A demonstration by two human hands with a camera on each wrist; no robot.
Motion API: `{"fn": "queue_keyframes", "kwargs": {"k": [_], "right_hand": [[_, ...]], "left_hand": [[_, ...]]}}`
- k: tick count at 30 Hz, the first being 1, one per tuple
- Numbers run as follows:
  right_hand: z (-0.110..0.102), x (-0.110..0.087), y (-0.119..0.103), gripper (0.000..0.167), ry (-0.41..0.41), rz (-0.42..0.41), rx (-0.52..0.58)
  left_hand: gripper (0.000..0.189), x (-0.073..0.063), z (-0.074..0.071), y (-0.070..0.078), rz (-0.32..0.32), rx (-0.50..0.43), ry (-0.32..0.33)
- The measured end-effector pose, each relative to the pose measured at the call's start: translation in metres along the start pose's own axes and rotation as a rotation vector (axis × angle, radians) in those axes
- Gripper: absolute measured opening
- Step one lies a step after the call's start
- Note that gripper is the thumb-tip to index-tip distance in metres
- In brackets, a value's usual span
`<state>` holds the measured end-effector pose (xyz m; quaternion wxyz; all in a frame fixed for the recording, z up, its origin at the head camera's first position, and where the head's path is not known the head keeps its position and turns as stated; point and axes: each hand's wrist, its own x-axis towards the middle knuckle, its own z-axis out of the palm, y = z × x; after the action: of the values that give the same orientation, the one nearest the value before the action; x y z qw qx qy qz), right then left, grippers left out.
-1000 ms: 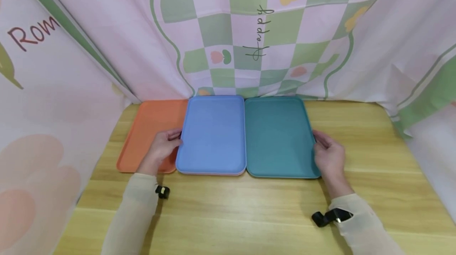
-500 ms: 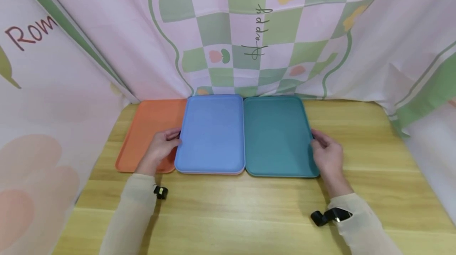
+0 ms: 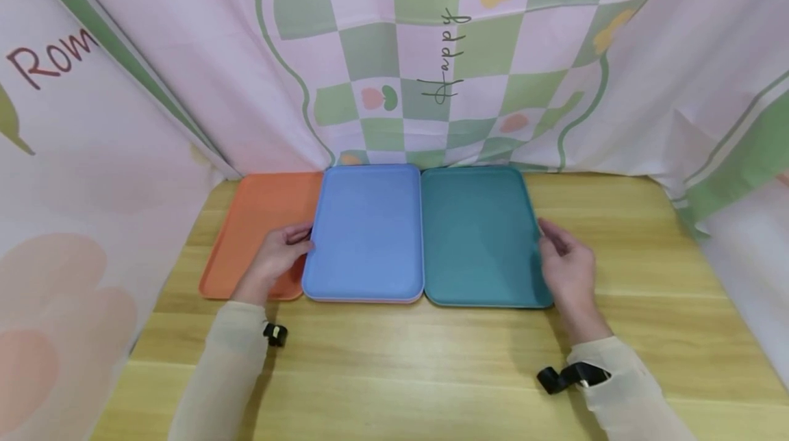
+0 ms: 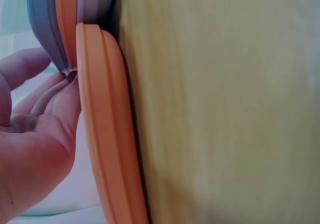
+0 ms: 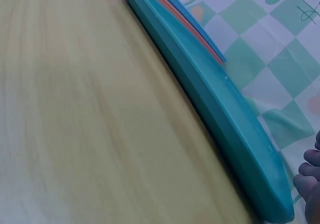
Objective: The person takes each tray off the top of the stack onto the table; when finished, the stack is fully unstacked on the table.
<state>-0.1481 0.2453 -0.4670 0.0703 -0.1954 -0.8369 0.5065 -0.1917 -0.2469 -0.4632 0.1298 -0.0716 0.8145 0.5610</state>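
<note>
Three flat trays lie side by side: an orange tray (image 3: 253, 215), a blue tray (image 3: 366, 235) and a teal tray (image 3: 483, 242). Beneath the blue one, the left wrist view shows a second orange tray (image 4: 66, 14) and a pale lilac tray (image 4: 95, 1). My left hand (image 3: 280, 256), above the left orange tray, pinches the stack's left rim, thumb at the blue tray and fingers below its edge. At the teal tray's right edge, my right hand (image 3: 568, 270) touches the side with its fingertips; its fingers show only partly in the right wrist view.
The trays stand on a wooden table (image 3: 394, 366), near its back edge. A patterned curtain (image 3: 425, 51) hangs right behind them. More printed cloth (image 3: 80, 208) closes off the left side. Each wrist wears a small black camera, the right one (image 3: 573, 376) being larger in view.
</note>
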Motion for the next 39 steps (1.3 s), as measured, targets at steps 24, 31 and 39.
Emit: {"fn": "queue_keyframes", "kwargs": {"k": [24,31,39], "right_hand": [[0.045,-0.014,-0.032,0.034,-0.155,-0.350,0.096],[0.064,-0.019,-0.039,0.033,-0.212,-0.371,0.127],[0.081,-0.026,-0.044,0.034,-0.263,-0.375,0.143]], "left_hand": [[0.056,-0.002,-0.001,0.001,0.028,0.015,-0.002],[0.056,-0.002,-0.002,0.001,0.016,0.029,0.004],[0.054,-0.001,-0.002,-0.001,0.025,0.026,-0.003]]}}
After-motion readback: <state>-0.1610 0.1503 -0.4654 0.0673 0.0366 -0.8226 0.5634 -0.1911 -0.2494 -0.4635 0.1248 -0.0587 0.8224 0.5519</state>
